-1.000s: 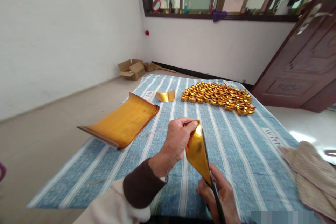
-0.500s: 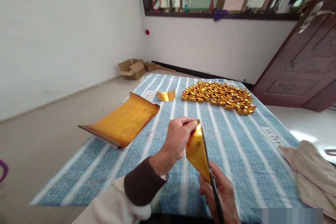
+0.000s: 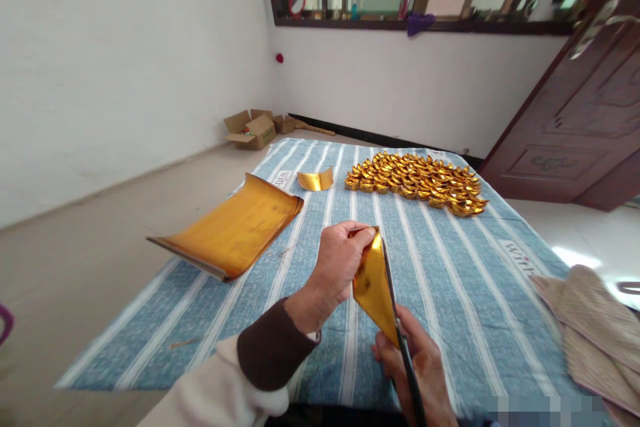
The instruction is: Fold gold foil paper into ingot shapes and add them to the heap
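Note:
My left hand pinches the top of a folded sheet of shiny gold paper, thumb on its upper corner. The paper hangs in a tapering shape, its lower end reaching my right hand. Closed around a long, narrow dark tool, my right hand is below and to the right. The tool lies along the paper's right edge, its thin part running up towards my left fingertips. Its exact kind is unclear. Left of my hands lies a curled stack of larger gold sheets.
Rows of folded gold paper ingots cover the table's far right. A small curved gold piece lies beside them. A striped blue cloth covers the table. Beige fabric is at right; an open cardboard box stands on the floor.
The tool and my right hand have shifted slightly up and left along the paper's edge. My left hand keeps its pinch in nearly the same place.

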Motion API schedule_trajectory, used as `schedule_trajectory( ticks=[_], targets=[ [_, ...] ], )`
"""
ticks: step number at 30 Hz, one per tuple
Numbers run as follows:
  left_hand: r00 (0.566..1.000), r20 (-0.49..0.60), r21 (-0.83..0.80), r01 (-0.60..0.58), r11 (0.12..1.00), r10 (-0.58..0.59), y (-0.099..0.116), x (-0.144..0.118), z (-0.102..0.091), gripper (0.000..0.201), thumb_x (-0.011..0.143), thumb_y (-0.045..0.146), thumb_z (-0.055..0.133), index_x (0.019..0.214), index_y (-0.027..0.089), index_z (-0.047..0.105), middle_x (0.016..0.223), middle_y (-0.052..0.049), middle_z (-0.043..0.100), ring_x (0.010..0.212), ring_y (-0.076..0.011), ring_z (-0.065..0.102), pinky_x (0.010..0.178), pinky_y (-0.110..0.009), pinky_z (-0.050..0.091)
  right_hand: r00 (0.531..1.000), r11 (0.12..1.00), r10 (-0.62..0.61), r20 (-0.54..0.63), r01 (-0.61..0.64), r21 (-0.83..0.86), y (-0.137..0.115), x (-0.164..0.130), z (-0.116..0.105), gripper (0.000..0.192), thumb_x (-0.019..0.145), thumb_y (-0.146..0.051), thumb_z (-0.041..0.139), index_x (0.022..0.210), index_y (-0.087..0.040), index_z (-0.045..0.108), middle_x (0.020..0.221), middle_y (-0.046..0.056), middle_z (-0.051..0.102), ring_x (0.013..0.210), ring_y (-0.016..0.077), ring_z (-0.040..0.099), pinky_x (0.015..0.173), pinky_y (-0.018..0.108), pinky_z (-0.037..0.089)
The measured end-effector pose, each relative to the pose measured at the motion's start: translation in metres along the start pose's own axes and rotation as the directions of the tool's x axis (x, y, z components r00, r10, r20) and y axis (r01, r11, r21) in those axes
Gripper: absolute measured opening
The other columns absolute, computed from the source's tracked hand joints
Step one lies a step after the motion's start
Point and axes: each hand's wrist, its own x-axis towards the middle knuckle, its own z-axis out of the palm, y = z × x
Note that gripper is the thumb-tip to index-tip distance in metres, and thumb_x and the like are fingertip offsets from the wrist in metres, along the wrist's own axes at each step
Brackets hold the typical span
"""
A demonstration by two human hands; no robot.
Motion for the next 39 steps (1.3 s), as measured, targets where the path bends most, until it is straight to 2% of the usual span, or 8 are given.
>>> schedule_trajectory(
  ticks=[3, 7, 12, 17, 22, 30, 36, 39],
  targets=[
    [1.0, -0.004, 0.019, -0.017, 1.0, 0.018, -0.0015, 0.0004, 0.0006, 0.004, 0.067, 0.017, 0.067, 0.068, 0.013, 0.069, 0.058, 0.0, 0.062, 0.05, -0.0089, 0.052, 0.049, -0.019, 0.04, 0.998, 1.0, 0.0, 0.068, 0.001, -0.014, 0.0053, 0.0016, -0.0032, 0.043, 0.077, -0.043, 0.07, 0.112, -0.018, 0.068, 0.065, 0.0, 0.062, 0.051, 0.0125, 0.052, 0.043, 0.019, 0.041],
    [1.0, -0.013, 0.033, -0.021, 0.999, 0.021, -0.0025, 0.0008, 0.0017, 0.004, 0.067, 0.017, 0.068, 0.067, 0.013, 0.069, 0.059, 0.001, 0.062, 0.052, -0.0089, 0.052, 0.05, -0.019, 0.04, 0.997, 0.999, -0.024, 0.07, 0.026, -0.03, 0.0084, 0.0049, -0.0053, 0.044, 0.077, -0.041, 0.07, 0.116, -0.019, 0.067, 0.071, 0.001, 0.066, 0.05, 0.0119, 0.052, 0.043, 0.02, 0.042],
    [1.0, -0.019, 0.026, -0.021, 0.999, 0.021, -0.0029, 0.001, 0.0027, 0.004, 0.067, 0.017, 0.069, 0.068, 0.013, 0.069, 0.06, 0.001, 0.063, 0.053, -0.009, 0.053, 0.052, -0.02, 0.041, 0.996, 0.998, -0.049, 0.08, 0.051, -0.023, 0.0012, 0.005, -0.004, 0.042, 0.076, -0.042, 0.071, 0.112, -0.02, 0.07, 0.081, 0.004, 0.071, 0.063, 0.0178, 0.063, 0.055, 0.024, 0.053],
    [1.0, -0.016, 0.026, -0.017, 1.0, 0.017, -0.0022, -0.0001, 0.0038, 0.004, 0.068, 0.016, 0.068, 0.067, 0.012, 0.069, 0.06, 0.001, 0.062, 0.053, -0.0085, 0.052, 0.052, -0.02, 0.041, 0.995, 0.999, -0.039, 0.088, 0.04, -0.012, -0.0006, 0.0023, -0.0036, 0.043, 0.077, -0.045, 0.07, 0.112, -0.019, 0.07, 0.09, 0.007, 0.071, 0.062, 0.0163, 0.062, 0.055, 0.024, 0.053],
    [1.0, -0.009, 0.01, -0.001, 1.0, 0.001, -0.0013, 0.0005, 0.0045, 0.004, 0.067, 0.017, 0.069, 0.065, 0.013, 0.069, 0.059, 0.001, 0.062, 0.053, -0.0085, 0.051, 0.052, -0.02, 0.04, 0.995, 1.0, 0.003, 0.099, -0.002, -0.013, 0.0007, 0.0014, -0.0032, 0.046, 0.076, -0.046, 0.071, 0.113, -0.018, 0.069, 0.071, 0.002, 0.066, 0.051, 0.0122, 0.053, 0.048, 0.022, 0.048],
    [1.0, -0.012, 0.037, -0.014, 0.999, 0.014, -0.0013, 0.0004, 0.0041, 0.005, 0.066, 0.017, 0.069, 0.064, 0.013, 0.07, 0.06, 0.001, 0.062, 0.053, -0.0083, 0.051, 0.052, -0.02, 0.04, 0.994, 0.997, 0.073, 0.082, -0.074, 0.005, 0.0043, 0.0024, -0.0028, 0.047, 0.073, -0.045, 0.073, 0.11, -0.017, 0.068, 0.059, -0.003, 0.057, 0.047, 0.012, 0.049, 0.046, 0.024, 0.049],
    [1.0, -0.015, 0.051, -0.019, 0.999, 0.02, -0.0006, 0.0012, 0.0035, 0.004, 0.066, 0.016, 0.068, 0.064, 0.013, 0.07, 0.06, 0.0, 0.062, 0.053, -0.0084, 0.051, 0.052, -0.02, 0.039, 0.992, 0.996, 0.094, 0.083, -0.093, -0.007, 0.005, 0.0024, -0.004, 0.048, 0.074, -0.046, 0.073, 0.111, -0.017, 0.068, 0.057, -0.003, 0.056, 0.044, 0.0115, 0.048, 0.042, 0.022, 0.046],
    [1.0, -0.012, 0.043, -0.018, 0.999, 0.018, -0.0007, 0.0015, 0.0024, 0.004, 0.066, 0.017, 0.068, 0.064, 0.013, 0.069, 0.059, 0.0, 0.062, 0.053, -0.009, 0.051, 0.051, -0.02, 0.039, 0.996, 0.998, 0.063, 0.07, -0.063, -0.01, 0.0027, 0.0043, -0.0023, 0.047, 0.071, -0.044, 0.074, 0.11, -0.018, 0.068, 0.06, -0.003, 0.058, 0.047, 0.012, 0.051, 0.045, 0.023, 0.048]
  ],
)
